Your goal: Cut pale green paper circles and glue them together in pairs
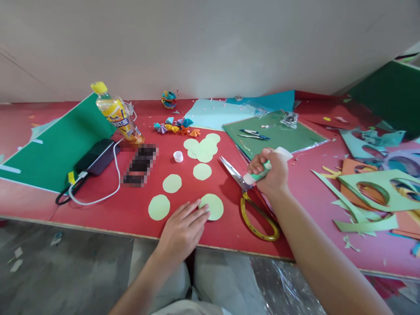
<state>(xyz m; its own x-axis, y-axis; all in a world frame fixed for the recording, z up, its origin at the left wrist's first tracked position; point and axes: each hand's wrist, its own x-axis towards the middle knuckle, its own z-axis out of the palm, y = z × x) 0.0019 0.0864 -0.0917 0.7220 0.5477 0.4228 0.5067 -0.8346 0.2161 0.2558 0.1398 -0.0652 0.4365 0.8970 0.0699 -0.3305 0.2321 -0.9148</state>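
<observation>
Flat on the red table, my left hand (184,227) has its fingers stretched out, their tips resting on the left edge of a pale green paper circle (215,207). My right hand (274,171) is wrapped round a white-and-green glue stick (262,171), its pale end pointing down and left above the scissors. Those scissors (251,201), with yellow handles, lie partly spread under and beside my right hand. Several more paper circles (172,183) lie singly to the left, and others overlap in a cluster (202,148) farther back. A small white cap (178,156) stands left of that cluster.
A drink bottle (118,116), a black power bank (98,156) with a white cable, and a blurred-out dark object (140,166) occupy the left. Folded paper pieces (177,127) lie behind. Pens (254,136) rest on a green sheet (278,124). Cut-out paper scraps (377,192) cover the right.
</observation>
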